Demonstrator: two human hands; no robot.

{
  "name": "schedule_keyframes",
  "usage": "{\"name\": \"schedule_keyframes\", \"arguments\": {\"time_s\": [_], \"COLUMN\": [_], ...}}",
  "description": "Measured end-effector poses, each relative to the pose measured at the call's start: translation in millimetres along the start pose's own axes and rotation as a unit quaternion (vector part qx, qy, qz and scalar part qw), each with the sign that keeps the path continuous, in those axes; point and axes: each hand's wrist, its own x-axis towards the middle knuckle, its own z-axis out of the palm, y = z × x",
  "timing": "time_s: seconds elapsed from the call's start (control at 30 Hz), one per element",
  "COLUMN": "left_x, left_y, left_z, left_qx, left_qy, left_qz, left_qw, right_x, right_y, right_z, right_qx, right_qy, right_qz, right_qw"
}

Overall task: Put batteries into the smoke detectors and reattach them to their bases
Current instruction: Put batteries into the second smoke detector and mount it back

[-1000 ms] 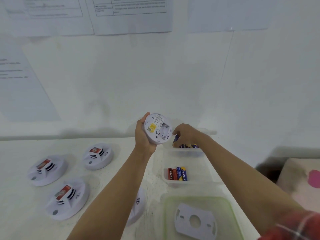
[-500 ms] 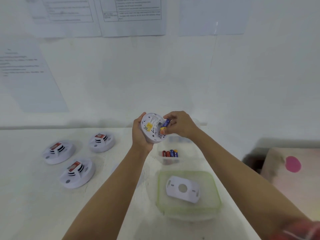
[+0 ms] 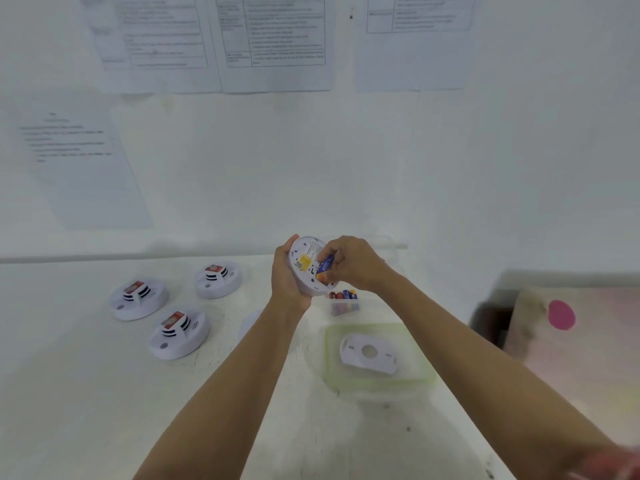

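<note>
White smoke detector (image 3: pixel 304 263): raised above the table (image 3: pixel 86 393), back toward the camera, rim gripped in left hand (image 3: pixel 285 278).
Blue battery (image 3: pixel 326 264): pinched in right hand (image 3: pixel 351 263), against the open back, long axis slanting upper right to lower left.
Nearer hand: right, on the battery; left for steadying only.
Likely next: tilting it flat into the bay.
Loose base (image 3: pixel 369 351): in green tub (image 3: pixel 328 362) below, well apart.

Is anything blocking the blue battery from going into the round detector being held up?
Nothing visible does. The right hand pinches the battery against the back of the smoke detector, which the left hand holds. Fingers hide part of the slot, so whether the battery is seated cannot be told.
</note>
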Motion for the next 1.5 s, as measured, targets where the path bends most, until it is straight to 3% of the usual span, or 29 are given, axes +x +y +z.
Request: {"name": "schedule_keyframes", "arguments": {"time_s": [0.23,0.33,0.5,0.63,0.83,0.97,1.2,1.4,1.5], "left_x": [-4.7,-4.6,0.8,3.2,3.4,9.9,8.0,6.1,5.2], "left_y": [7.2,6.7,2.5,1.5,0.4,-4.4,-5.0,-1.8,-1.8], "left_z": [-8.1,-9.1,-9.0,-7.2,1.8,-0.9,10.7,8.0,12.1], "left_qx": [0.017,0.013,0.012,0.002,0.011,0.016,0.008,-0.013,-0.019], "left_qy": [-0.004,-0.011,0.001,-0.007,-0.017,0.005,-0.007,-0.004,-0.003], "left_qz": [0.007,0.006,0.008,0.0,-0.012,-0.006,0.01,0.019,0.024], "left_qw": [1.0,1.0,1.0,1.0,1.0,1.0,1.0,1.0,1.0], "right_x": [-2.2,-3.8,-4.2,-3.8,-7.8,-4.8,3.5,0.6,0.7], "right_y": [-7.1,-5.5,-4.9,-2.9,-7.8,-7.6,-3.1,4.7,5.8], "right_z": [12.4,15.9,28.2,14.3,2.6,2.0,5.2,-7.5,-9.1], "right_qx": [0.034,0.108,0.259,0.327,0.266,0.237,0.137,0.143,0.116], "right_qy": [0.029,0.052,0.158,0.157,0.066,0.065,0.132,-0.015,-0.001], "right_qz": [0.01,0.052,0.136,0.188,0.175,0.174,0.133,0.093,0.062], "right_qw": [0.999,0.991,0.943,0.913,0.946,0.954,0.973,0.985,0.991]}}
